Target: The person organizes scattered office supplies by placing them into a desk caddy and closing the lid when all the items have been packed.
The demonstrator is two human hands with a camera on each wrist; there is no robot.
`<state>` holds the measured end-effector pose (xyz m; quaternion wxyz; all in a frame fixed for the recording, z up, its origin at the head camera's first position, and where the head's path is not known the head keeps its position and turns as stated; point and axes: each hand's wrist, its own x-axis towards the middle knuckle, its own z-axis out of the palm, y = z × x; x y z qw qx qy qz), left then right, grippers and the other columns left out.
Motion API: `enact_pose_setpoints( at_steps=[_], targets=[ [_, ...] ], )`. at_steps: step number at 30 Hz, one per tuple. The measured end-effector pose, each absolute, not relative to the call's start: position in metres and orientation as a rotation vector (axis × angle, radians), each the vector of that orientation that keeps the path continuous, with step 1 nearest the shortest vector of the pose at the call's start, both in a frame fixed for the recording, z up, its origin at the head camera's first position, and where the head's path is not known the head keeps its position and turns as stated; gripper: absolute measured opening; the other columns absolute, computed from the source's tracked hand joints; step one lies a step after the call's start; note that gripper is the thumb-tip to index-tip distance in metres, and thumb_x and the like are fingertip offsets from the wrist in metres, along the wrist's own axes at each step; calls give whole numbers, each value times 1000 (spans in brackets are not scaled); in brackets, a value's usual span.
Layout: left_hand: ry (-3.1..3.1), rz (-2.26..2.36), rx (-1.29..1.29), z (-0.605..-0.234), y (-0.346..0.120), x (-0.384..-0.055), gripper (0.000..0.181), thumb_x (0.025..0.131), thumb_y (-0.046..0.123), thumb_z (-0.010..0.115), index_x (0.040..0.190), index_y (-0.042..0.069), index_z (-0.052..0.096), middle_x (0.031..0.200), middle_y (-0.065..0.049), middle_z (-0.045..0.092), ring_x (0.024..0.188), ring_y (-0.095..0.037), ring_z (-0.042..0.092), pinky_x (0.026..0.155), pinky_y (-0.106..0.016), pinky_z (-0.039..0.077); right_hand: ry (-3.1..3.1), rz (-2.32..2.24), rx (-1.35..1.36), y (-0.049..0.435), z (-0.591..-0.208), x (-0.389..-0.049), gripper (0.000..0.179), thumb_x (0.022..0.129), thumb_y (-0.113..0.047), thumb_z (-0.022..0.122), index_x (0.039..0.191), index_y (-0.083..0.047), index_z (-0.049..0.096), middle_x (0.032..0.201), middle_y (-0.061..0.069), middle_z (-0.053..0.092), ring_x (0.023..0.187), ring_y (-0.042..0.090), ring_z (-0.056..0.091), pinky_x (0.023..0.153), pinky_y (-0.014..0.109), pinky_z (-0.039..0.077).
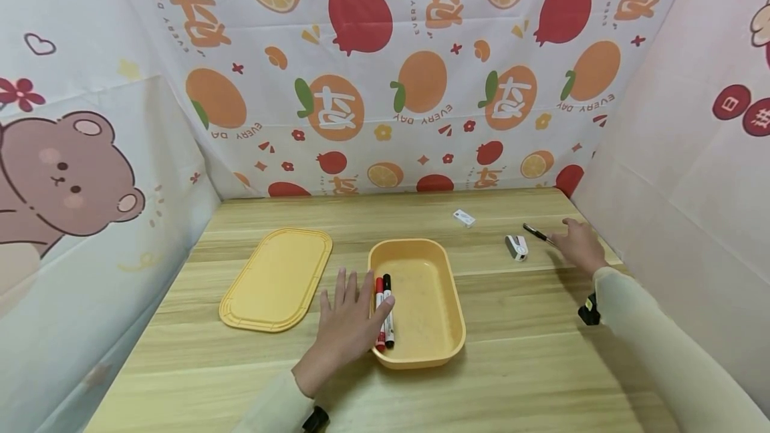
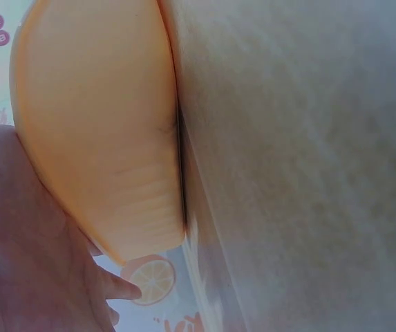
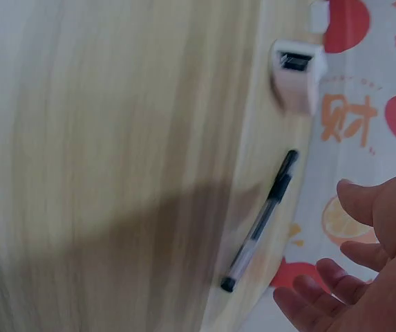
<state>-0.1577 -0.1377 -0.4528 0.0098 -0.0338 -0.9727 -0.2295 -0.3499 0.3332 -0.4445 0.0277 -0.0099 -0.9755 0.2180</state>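
My left hand [image 1: 347, 319] rests with spread, straight fingers on the left rim of a yellow plastic box [image 1: 454, 306]. Inside the box, along that side, lie a red marker [image 1: 379, 282] and a black marker [image 1: 388, 336], partly covered by the thumb. In the left wrist view the box's outer wall [image 2: 101, 124] stands beside the hand. Over at the right, my right hand [image 1: 579, 246] hovers by a black-capped clear pen [image 1: 537, 233]. The right wrist view shows the pen [image 3: 260, 221] lying on the table, apart from the loosely parted fingers.
A flat yellow lid [image 1: 277, 279] lies left of the box. Near the pen is a small white-and-grey object [image 1: 516, 247], possibly a pencil sharpener. A white eraser [image 1: 464, 218] lies farther back. Printed cloth [image 1: 361, 85] encloses the wooden table on three sides.
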Motion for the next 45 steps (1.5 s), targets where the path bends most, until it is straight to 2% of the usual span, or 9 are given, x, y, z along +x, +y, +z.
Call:
enact_pose_setpoints(
  at_steps=[7, 14, 17, 25, 28, 34, 38, 42, 45],
  targets=[
    [-3042, -707, -103, -453, -138, -157, 80, 101, 69, 26, 163, 19, 20, 168, -20, 14, 157, -35, -8, 117, -70, -2, -3104, 640, -37, 339, -451, -358, 72, 102, -40, 53, 149, 10, 33, 142, 46, 33, 127, 63, 38, 93, 71, 41],
    [-3048, -674, -117, -453, -135, -157, 88, 97, 77, 14, 163, 19, 20, 167, -21, 15, 157, -36, -8, 117, -71, -2, -3222, 558, -7, 348, -454, -363, 82, 99, -44, 53, 151, 13, 27, 143, 49, 29, 129, 65, 34, 99, 73, 38],
    [-3047, -675, -112, -453, -134, -155, 89, 97, 77, 14, 163, 19, 21, 167, -21, 15, 156, -36, -8, 118, -70, -2, -3242, 522, 6, 353, -455, -367, 84, 97, -44, 55, 150, 14, 27, 142, 50, 29, 129, 64, 35, 100, 73, 38],
    [-3045, -670, -110, -453, -132, -153, 79, 102, 69, 26, 163, 19, 22, 168, -21, 13, 157, -37, -6, 118, -70, -1, -3305, 549, 125, 357, -456, -375, 76, 95, -29, 51, 153, 12, 23, 146, 48, 27, 134, 64, 27, 107, 73, 31],
    [-3049, -665, -111, -453, -132, -153, 81, 100, 71, 23, 163, 20, 22, 168, -20, 12, 157, -36, -8, 118, -70, -1, -3316, 519, 172, 354, -456, -374, 72, 95, -24, 49, 152, 13, 25, 146, 47, 30, 134, 63, 30, 106, 71, 33],
    [-3052, -654, -114, -452, -134, -153, 89, 96, 78, 14, 163, 19, 21, 169, -19, 9, 156, -36, -9, 118, -70, -1, -3286, 381, 248, 346, -458, -381, 56, 96, -12, 42, 146, 14, 37, 141, 43, 44, 125, 60, 47, 100, 66, 44],
    [-3053, -646, -107, -451, -135, -153, 91, 95, 79, 11, 163, 19, 21, 169, -18, 8, 156, -35, -9, 118, -70, -1, -3312, 344, 250, 340, -457, -384, 52, 97, -7, 38, 145, 14, 38, 140, 42, 45, 125, 59, 48, 99, 66, 44],
    [-3049, -642, -105, -450, -135, -154, 91, 95, 79, 12, 163, 19, 21, 169, -18, 8, 156, -36, -9, 118, -69, -1, -3328, 358, 221, 336, -456, -387, 55, 93, -4, 40, 145, 15, 37, 141, 42, 44, 123, 57, 51, 99, 65, 45],
    [-3041, -639, -101, -450, -136, -154, 85, 99, 74, 20, 162, 18, 22, 169, -19, 10, 157, -36, -7, 118, -70, 0, -3330, 384, 200, 334, -456, -388, 58, 91, -2, 39, 146, 16, 34, 144, 42, 41, 124, 55, 50, 101, 65, 43]
  ],
)
